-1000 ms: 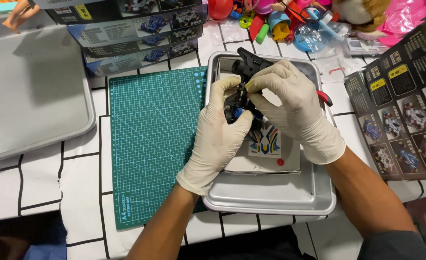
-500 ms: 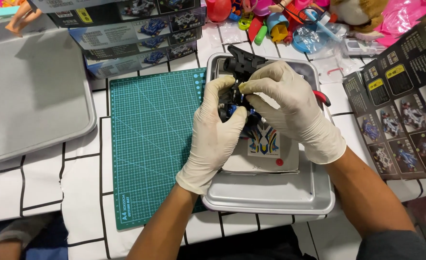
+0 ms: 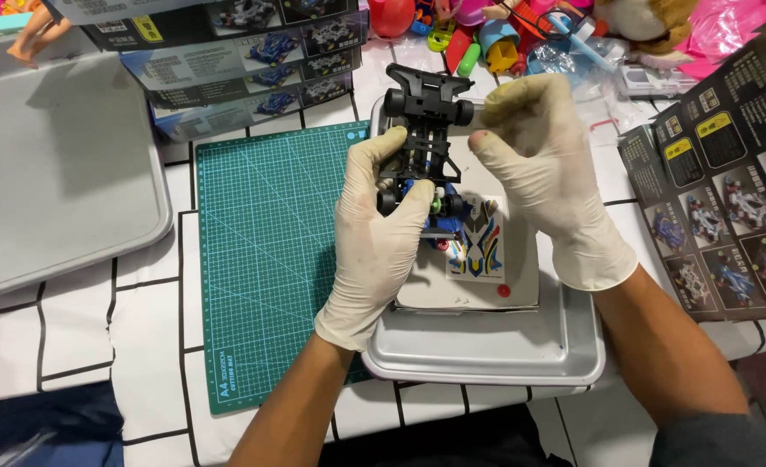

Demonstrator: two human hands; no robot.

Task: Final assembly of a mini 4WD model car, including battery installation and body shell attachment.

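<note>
The left hand (image 3: pixel 383 233), in a cream latex glove, grips a small black toy car chassis (image 3: pixel 423 147) from its left side, thumb across the near end and fingers wrapped behind, so the hand is closed on it. The chassis is held up above the far part of a metal tray (image 3: pixel 487 359), long axis running near to far, with black wheels at both ends and blue parts showing at the near end. The right hand (image 3: pixel 543 164), also gloved, sits just to the right of the chassis with its thumb and forefinger pinched together near the far right wheel; whether anything tiny is between the fingertips cannot be made out, and the hand appears clear of the car itself. The two hands are close but apart, with the chassis between them.

Under the hands, in the tray, lies a white sheet with a colourful sticker sheet (image 3: pixel 478 242) on it and a small red dot (image 3: pixel 504 291) close to its near right corner. To the left of the tray, touching or slightly under its edge, lies a green cutting mat (image 3: pixel 262 259) on a white table marked with black lines (image 3: pixel 63 346). Further left sits a second, larger grey tray (image 3: pixel 54 190). At the far edge, stacked model-kit boxes (image 3: pixel 244 60) stand beside a jumble of bright plastic toys (image 3: pixel 487 35). On the right a dark printed leaflet with car pictures (image 3: pixel 729 190) lies spread open.
</note>
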